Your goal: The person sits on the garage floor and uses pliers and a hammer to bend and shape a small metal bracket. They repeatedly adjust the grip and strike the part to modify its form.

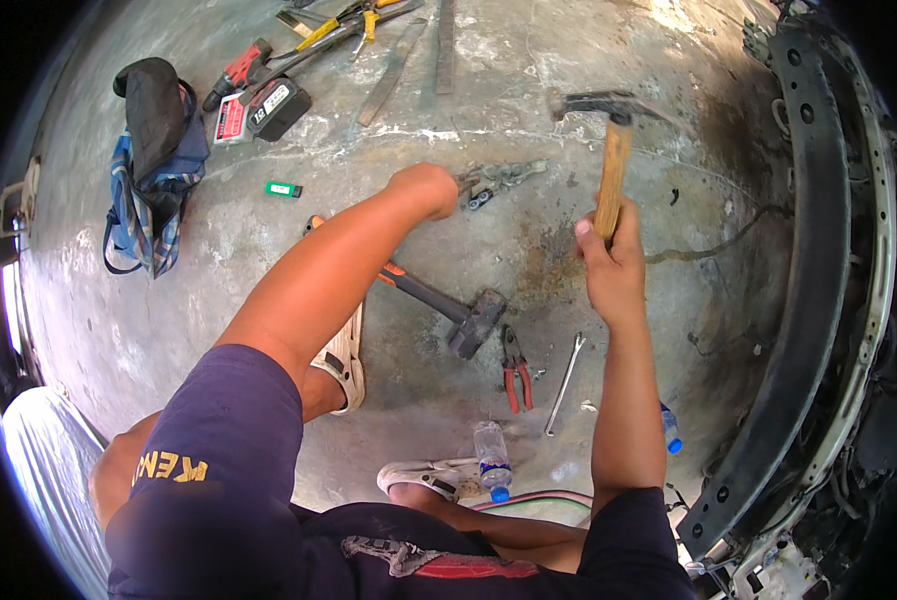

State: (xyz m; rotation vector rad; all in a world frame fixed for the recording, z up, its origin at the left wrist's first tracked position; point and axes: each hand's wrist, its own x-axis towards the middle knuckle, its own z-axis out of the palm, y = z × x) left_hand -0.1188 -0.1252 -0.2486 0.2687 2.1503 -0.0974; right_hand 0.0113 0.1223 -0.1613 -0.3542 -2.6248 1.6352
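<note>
My right hand point(617, 265) grips a claw hammer point(614, 175) by its wooden handle, with the dark head raised at the top. Reaching forward, my left hand point(427, 192) is closed around one end of a grey, irregular metal part point(514, 175); its exact kind cannot be made out. The part lies low over the concrete floor, left of the hammer. Below my left forearm rests a sledgehammer point(477, 322) with a black and orange handle, partly hidden by the arm. Red-handled pliers point(515, 372) and a wrench point(567, 385) lie nearer to me.
A dark metal bumper beam point(819, 200) runs along the right side. A red cordless drill point(239, 75), a battery point(279, 108), a blue bag point(154, 200) and a green lighter point(284, 189) lie at the left. Near my foot is a plastic bottle point(492, 455).
</note>
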